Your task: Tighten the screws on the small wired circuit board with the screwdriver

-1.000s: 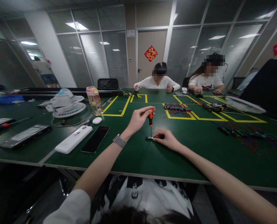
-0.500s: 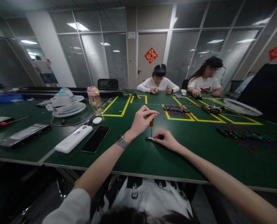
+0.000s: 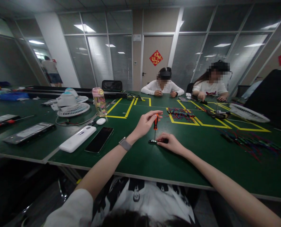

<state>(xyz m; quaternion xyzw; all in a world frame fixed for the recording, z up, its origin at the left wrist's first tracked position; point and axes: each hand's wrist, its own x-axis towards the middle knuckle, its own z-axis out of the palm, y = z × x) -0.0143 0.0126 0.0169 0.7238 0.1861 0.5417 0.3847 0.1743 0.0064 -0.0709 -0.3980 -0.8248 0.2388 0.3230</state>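
Note:
My left hand (image 3: 147, 123) grips the top of an orange and black screwdriver (image 3: 155, 123), which stands upright. Its thin shaft reaches down to a small dark circuit board (image 3: 152, 141) lying on the green table. From the right, my right hand (image 3: 170, 142) pinches the right end of that board between thumb and fingers. Part of a dark piece shows beneath my right fingers; its shape is mostly hidden.
Left of my arm lie a black phone (image 3: 99, 140), a white power bank (image 3: 78, 139) and a white oval case (image 3: 101, 121). Farther back stand a bottle (image 3: 99, 102) and a fan (image 3: 70, 107). Wire bundles (image 3: 181, 114) lie right. Two people sit opposite.
My left fingers spread off the screwdriver handle, then closed around its top again. My right hand stays at the board. The view has shifted slightly.

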